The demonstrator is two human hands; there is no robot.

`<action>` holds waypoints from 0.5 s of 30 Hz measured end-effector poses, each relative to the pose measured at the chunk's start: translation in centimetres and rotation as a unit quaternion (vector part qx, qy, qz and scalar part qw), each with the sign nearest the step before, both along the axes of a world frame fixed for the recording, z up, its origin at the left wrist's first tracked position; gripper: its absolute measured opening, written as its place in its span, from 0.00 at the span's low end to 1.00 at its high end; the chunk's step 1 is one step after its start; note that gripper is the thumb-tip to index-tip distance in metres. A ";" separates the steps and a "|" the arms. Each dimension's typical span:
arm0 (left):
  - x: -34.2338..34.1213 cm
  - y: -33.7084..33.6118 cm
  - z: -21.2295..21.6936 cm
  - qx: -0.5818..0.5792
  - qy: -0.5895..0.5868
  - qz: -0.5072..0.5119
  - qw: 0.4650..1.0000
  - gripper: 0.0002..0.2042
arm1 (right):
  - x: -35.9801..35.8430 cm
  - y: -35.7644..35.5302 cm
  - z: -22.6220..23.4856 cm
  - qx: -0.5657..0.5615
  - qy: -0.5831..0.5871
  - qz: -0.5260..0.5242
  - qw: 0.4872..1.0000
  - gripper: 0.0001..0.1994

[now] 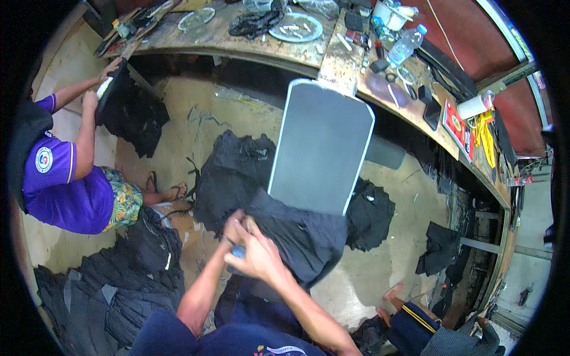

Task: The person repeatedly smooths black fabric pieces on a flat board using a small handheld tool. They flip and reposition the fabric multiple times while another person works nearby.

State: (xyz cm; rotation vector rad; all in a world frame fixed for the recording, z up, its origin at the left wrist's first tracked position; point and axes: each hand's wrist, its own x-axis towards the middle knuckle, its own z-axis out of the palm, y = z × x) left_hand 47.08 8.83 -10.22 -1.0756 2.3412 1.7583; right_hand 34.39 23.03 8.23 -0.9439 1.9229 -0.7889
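A long grey board [323,142] with a white rim slopes from the bench toward me. The near end of the board lies inside a black cloth garment [303,237]. My left hand [235,226] and my right hand [261,254] meet at the garment's left side, fingers closed together. What they pinch is too small to make out. Beneath my right hand shows a small blue thing [238,251], its kind unclear. A dark band circles my left wrist. More black cloth [234,172] lies on the floor beyond my hands.
A littered wooden bench [237,44] curves across the far side, holding a plate [295,27], a plastic bottle [407,44] and a phone [432,114]. At left a person in purple [74,184] handles black cloth. Dark garments [119,291] pile at lower left. Another person's leg [392,296] shows at lower right.
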 end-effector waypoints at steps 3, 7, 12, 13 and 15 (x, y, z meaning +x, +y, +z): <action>-5.4 0.8 7.8 0.103 0.123 0.219 0.962 0.19 | -1.6 2.7 0.3 -0.119 -0.080 -0.052 0.988 0.45; -7.3 8.7 13.1 -0.177 0.008 -0.003 0.984 0.51 | -2.5 12.0 0.8 0.000 0.232 -0.301 0.925 0.49; -16.6 2.1 6.0 -0.014 0.079 0.038 0.996 0.45 | -11.0 8.4 -2.0 0.180 0.081 -0.233 0.952 0.54; -19.7 -0.8 5.1 -0.023 0.137 0.018 0.990 0.40 | -13.8 6.0 -2.2 0.201 0.077 -0.260 0.941 0.53; -25.1 -5.9 4.9 0.079 0.015 -0.044 0.996 0.37 | -19.8 1.8 -1.8 0.140 0.181 -0.242 0.943 0.49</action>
